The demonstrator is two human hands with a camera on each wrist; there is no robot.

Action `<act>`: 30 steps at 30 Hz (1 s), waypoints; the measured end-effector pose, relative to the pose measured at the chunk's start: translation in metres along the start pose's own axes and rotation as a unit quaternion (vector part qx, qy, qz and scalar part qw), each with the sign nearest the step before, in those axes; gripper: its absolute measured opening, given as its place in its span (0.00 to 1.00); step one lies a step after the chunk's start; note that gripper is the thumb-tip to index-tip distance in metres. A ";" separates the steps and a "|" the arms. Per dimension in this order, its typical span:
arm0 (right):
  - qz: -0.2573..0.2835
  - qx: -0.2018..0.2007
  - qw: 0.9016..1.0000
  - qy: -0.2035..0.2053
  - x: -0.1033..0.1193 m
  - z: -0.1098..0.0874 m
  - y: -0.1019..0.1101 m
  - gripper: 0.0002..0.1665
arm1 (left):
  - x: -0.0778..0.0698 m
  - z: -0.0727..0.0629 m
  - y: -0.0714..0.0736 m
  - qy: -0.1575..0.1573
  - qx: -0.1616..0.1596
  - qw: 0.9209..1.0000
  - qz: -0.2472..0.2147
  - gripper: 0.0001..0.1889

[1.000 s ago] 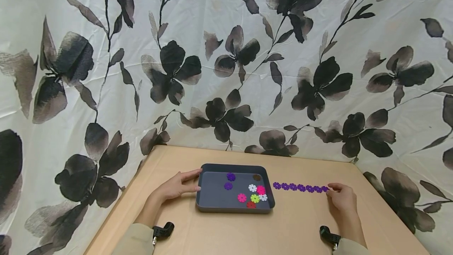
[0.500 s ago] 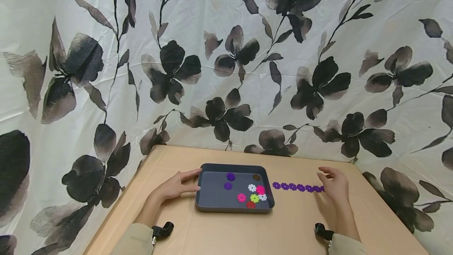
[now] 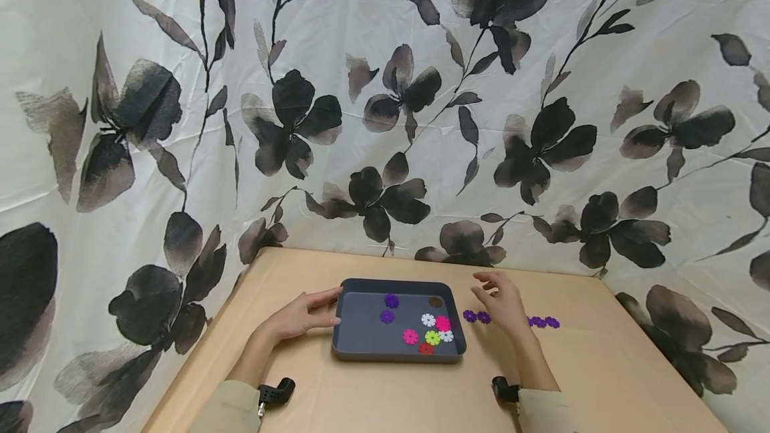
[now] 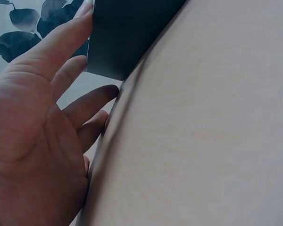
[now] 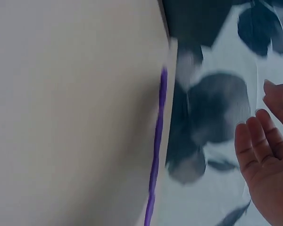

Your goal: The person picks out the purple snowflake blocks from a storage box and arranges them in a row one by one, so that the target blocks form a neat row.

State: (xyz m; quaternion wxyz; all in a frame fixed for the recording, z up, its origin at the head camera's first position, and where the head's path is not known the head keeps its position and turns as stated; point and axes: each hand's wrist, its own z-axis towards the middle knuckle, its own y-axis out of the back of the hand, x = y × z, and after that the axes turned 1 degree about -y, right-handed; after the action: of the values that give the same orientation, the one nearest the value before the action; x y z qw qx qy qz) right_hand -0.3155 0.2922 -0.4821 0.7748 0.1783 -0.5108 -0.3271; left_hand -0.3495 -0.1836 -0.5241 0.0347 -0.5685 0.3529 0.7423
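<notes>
My left hand (image 3: 296,316) rests against the left wall of a dark grey tray (image 3: 361,346), fingers fairly straight; the left wrist view shows fingertips at the tray's corner (image 4: 118,42). Above the table right of the tray, my right hand (image 3: 502,303) holds nothing, its fingers loosely bent. Beneath it runs a row of purple flower-shaped discs (image 3: 544,322); the hand hides the middle of the row. In the right wrist view that row (image 5: 155,146) appears edge-on as a purple line. Inside the tray lie two purple discs (image 3: 392,301), with pink (image 3: 410,336), white (image 3: 428,320), yellow-green (image 3: 432,338), red and brown ones.
The light wooden table (image 3: 409,396) carries the tray and the row. Behind it hangs a white cloth (image 3: 385,146) with dark printed flowers. A black wrist camera (image 3: 277,393) sits at the left wrist and another (image 3: 505,390) at the right.
My right hand has let go of the row's right end, lifted and moved left toward the tray. The row stays on the table. My left hand keeps its place at the tray.
</notes>
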 end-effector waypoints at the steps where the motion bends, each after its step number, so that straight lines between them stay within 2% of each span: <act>1: 0.005 0.007 1.000 0.003 0.004 0.001 -0.005 0.18 | 0.000 0.000 0.000 -0.001 0.000 1.000 -0.002 0.42; 7: 0.034 0.038 0.998 0.027 0.023 0.006 -0.033 0.20 | 0.000 0.002 -0.001 -0.001 -0.002 1.000 0.006 0.43; 12: 0.060 0.050 0.996 0.049 0.036 0.010 -0.049 0.19 | 0.001 0.002 -0.001 0.005 -0.006 1.000 0.017 0.42; 21: 0.087 0.068 0.992 0.064 0.060 0.013 -0.078 0.17 | 0.003 0.004 -0.003 0.008 -0.008 1.000 0.021 0.42; 30: 0.074 0.101 0.988 0.088 0.075 0.013 -0.104 0.16 | 0.002 0.006 -0.004 0.006 -0.010 1.000 0.008 0.42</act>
State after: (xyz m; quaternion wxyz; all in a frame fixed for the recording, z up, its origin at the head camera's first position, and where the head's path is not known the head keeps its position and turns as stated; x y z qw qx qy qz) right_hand -0.3415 0.1662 -0.4892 0.8166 0.2458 -0.4830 -0.1985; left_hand -0.3529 -0.1778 -0.5273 0.0213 -0.5705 0.3502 0.7426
